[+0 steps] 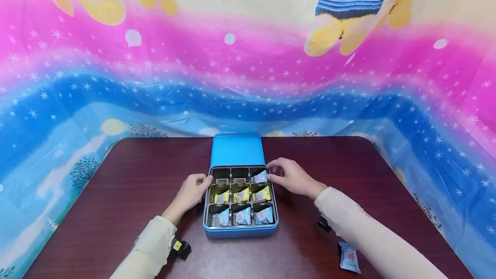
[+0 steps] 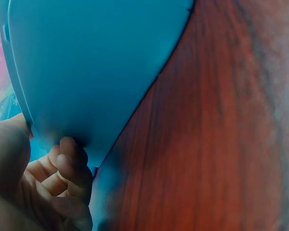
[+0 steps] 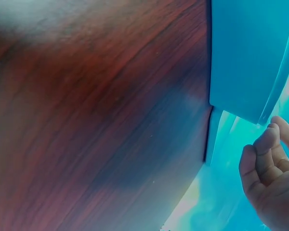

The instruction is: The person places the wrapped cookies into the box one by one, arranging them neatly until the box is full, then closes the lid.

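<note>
A blue tin [image 1: 242,232] stands on the table with its lid [image 1: 237,150] flipped back behind it. Inside, a dark divider makes three rows of three compartments. Blue wrapped sweets [image 1: 242,216] fill the near row, yellow ones [image 1: 241,194] the middle row. The far row has one blue sweet [image 1: 259,177] at its right; its other two compartments hold none. My left hand [image 1: 190,192] touches the tin's left side, fingers loosely bent against the wall [image 2: 86,72]. At the far right corner, my right hand [image 1: 292,176] has its thumb by the blue sweet, thumb and forefinger apart.
Another blue wrapped sweet [image 1: 349,257] lies on the dark red table [image 1: 128,193] near the right forearm. Black wrist-camera mounts [image 1: 181,248] stick out under the sleeves. A patterned cloth [image 1: 240,76] hangs behind the table and along both sides.
</note>
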Demonstrator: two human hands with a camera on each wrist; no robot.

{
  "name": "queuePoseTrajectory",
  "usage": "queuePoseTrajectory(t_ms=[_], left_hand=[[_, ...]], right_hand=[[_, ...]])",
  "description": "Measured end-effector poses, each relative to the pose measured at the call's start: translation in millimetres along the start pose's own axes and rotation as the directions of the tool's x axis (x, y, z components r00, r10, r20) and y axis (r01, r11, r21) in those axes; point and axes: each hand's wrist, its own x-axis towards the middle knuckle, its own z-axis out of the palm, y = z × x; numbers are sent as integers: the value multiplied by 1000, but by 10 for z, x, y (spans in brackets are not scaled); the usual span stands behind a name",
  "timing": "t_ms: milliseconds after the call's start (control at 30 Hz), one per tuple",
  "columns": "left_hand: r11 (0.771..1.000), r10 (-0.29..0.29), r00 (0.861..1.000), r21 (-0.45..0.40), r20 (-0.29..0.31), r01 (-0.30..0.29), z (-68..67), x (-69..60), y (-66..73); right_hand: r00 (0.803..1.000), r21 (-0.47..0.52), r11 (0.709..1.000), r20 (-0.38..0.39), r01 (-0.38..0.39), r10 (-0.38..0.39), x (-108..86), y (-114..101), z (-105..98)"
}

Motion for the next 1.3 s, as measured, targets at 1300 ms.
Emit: queuePoseTrajectory(t_ms=[1300], left_hand=[[1000,18,1000,11,4,-18,-9,3,1]], right_hand=[[1000,-44,999,-23,-20,19,-640,338,-300]])
